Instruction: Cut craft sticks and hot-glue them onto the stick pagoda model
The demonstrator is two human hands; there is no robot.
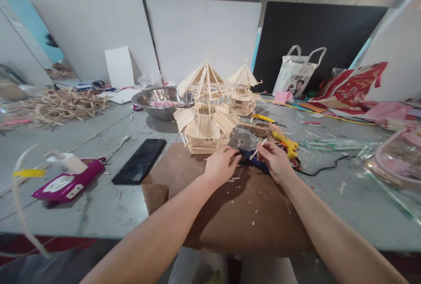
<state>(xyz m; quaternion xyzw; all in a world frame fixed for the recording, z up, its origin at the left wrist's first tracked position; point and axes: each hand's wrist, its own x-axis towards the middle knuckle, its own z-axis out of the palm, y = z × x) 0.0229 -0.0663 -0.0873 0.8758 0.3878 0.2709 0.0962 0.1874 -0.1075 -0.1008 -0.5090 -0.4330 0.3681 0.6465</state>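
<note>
My right hand [272, 157] pinches a short pale wooden stick [258, 149] between thumb and fingers. Close by on its left, my left hand [222, 164] has its fingers curled around the end of a dark blue tool [253, 160] that lies between the hands. A pagoda model of thin sticks [207, 122], with a pointed roof, stands just behind my left hand. Beneath both hands is a brown board [237, 214] with small stick bits on it. A yellow glue gun [285, 144] lies right behind my right hand.
A smaller stick pagoda [242, 91] and a metal bowl [161, 103] stand behind. Left are a black phone [140, 161], a purple power strip [70, 183] and a stick pile [66, 106]. A white bag [292, 76], red bag [351, 86] and clear plastic container [397, 157] are right.
</note>
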